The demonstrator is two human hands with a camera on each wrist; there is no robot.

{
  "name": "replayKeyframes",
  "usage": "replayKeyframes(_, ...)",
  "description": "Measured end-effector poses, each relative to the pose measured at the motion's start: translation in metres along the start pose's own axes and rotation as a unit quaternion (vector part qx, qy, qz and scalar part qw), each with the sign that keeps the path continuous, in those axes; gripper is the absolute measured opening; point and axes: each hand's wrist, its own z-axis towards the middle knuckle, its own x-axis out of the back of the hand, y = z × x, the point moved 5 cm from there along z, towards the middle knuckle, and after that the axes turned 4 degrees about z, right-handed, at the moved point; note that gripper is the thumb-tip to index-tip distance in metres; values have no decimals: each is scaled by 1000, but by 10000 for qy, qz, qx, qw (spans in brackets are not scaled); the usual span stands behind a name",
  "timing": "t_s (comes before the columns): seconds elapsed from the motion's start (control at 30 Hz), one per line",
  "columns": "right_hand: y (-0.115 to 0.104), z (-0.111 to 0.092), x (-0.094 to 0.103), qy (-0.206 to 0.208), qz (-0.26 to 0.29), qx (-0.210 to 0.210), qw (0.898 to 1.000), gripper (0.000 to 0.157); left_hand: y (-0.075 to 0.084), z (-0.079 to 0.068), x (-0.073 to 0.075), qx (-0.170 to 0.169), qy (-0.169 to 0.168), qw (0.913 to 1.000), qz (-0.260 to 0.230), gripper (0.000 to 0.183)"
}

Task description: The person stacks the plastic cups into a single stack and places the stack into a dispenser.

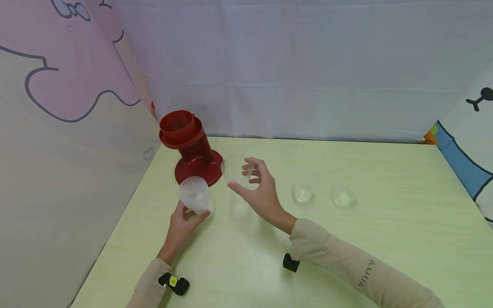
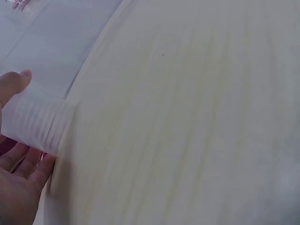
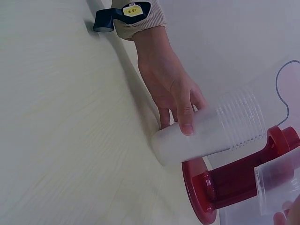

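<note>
My left hand [image 1: 182,226] grips a stack of clear plastic cups [image 1: 195,196], thumb on one side and fingers on the other. In the right wrist view the nested rims of the stack [image 3: 239,119] show, and its base is close over the table. My right hand [image 1: 262,193] holds a single clear plastic cup [image 1: 233,170] between thumb and fingers, to the right of the stack. Behind the stack stands a red plastic holder [image 1: 197,147] with a round base and a wide top. In the left wrist view the stack's ribbed side [image 2: 40,119] shows between thumb and fingers.
Two more clear cups, one [image 1: 303,195] nearer and one [image 1: 343,197] farther right, stand on the pale wooden table [image 1: 404,231]. White cloth [image 1: 292,72] hangs behind the table's back edge, and a printed panel [image 1: 77,171] borders its left side.
</note>
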Motion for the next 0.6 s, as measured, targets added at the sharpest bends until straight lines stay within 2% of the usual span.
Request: replayKeyframes(0.6,-5,2,-4,-89,-16,12,10000,59,-1,1,0,-42,19,10000,-31,70)
